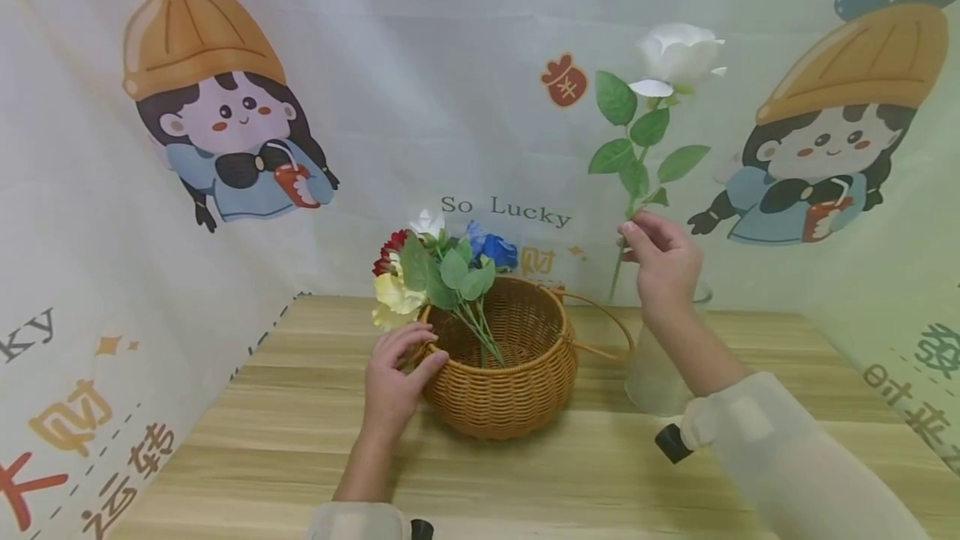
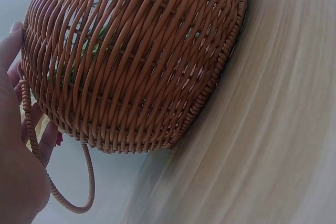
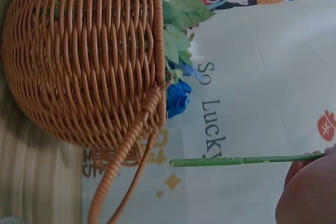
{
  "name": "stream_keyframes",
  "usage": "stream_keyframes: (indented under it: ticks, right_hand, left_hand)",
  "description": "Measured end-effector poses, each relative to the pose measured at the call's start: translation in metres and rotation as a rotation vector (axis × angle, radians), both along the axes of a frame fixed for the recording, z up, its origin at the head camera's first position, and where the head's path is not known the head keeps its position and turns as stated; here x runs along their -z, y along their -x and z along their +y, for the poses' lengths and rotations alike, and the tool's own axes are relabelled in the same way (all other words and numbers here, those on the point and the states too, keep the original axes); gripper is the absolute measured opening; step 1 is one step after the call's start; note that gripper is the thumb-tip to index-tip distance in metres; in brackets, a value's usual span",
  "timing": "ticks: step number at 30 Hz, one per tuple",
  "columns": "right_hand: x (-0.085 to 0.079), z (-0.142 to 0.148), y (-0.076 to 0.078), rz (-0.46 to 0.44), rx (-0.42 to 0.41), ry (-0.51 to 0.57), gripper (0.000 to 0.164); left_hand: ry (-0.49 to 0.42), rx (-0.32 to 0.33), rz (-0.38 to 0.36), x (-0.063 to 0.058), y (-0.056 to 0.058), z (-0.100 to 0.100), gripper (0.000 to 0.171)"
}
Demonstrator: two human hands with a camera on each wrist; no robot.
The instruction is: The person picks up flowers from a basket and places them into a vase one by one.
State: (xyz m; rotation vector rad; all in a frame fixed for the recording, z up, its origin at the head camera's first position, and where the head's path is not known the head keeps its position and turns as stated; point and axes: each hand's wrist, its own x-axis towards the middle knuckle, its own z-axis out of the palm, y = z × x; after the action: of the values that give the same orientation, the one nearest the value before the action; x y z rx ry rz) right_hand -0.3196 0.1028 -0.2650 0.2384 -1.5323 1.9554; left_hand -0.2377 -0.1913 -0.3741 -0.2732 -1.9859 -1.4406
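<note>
My right hand pinches the green stem of a white rose and holds it upright, up and to the right of a round wicker basket. In the right wrist view, the stem's lower end hangs free, apart from the basket. My left hand grips the basket's left rim, with the thumb along the near edge; some of its fingers are hidden behind the wicker in the left wrist view. Inside the basket, a bunch of flowers leans left, with a yellow flower, a red flower, a small white flower and blue flowers.
A clear vase stands right of the basket, partly behind my right forearm. The basket's handle hangs out on the right, towards the vase. Printed cloth surrounds the wood-grain table at the back and sides.
</note>
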Motion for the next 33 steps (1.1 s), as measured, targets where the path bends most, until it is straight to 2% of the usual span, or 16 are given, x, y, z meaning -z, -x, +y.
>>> stream_keyframes:
  ticks: [12, 16, 23, 28, 33]
  right_hand:
    - [-0.023, 0.032, 0.003, 0.025, 0.057, -0.077, 0.010]
    - [-0.032, 0.042, 0.003, 0.030, 0.081, -0.077, 0.008]
    - [-0.047, 0.053, 0.000, 0.024, 0.086, 0.001, 0.010]
    - [-0.047, 0.055, -0.002, 0.022, 0.096, 0.005, 0.008]
    - [-0.037, 0.060, 0.000, -0.009, 0.120, -0.036, 0.005]
  left_hand:
    - [-0.004, -0.007, -0.012, 0.001, 0.000, 0.000, 0.025]
    - [-0.008, -0.005, -0.011, 0.001, 0.001, 0.001, 0.024]
    - [-0.010, -0.003, -0.007, 0.001, 0.001, 0.001, 0.024]
    - [-0.007, -0.004, -0.012, 0.001, 0.001, 0.001, 0.024]
    - [-0.004, -0.009, -0.013, 0.001, 0.001, 0.001, 0.025]
